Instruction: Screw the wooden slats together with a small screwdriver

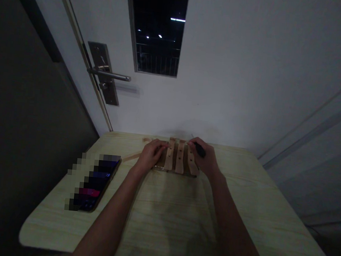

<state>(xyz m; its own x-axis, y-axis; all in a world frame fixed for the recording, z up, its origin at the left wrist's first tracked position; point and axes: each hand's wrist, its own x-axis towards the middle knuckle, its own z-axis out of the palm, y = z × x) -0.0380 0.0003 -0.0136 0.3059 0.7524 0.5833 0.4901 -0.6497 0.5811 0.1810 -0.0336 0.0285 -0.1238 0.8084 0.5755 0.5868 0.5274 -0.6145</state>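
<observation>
The phone (103,184) lies on the counter (159,214), left of the board (175,157) (three strips (180,156) sit on it); the door (222,77) stands behind the counter.

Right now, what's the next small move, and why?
Probably tilt the dark-handled tool in the right hand toward a hole in the wooden strips: its thin shaft seems to point away, toward the white door, while the left hand sits at the strips' left side, where it could steady them.
</observation>
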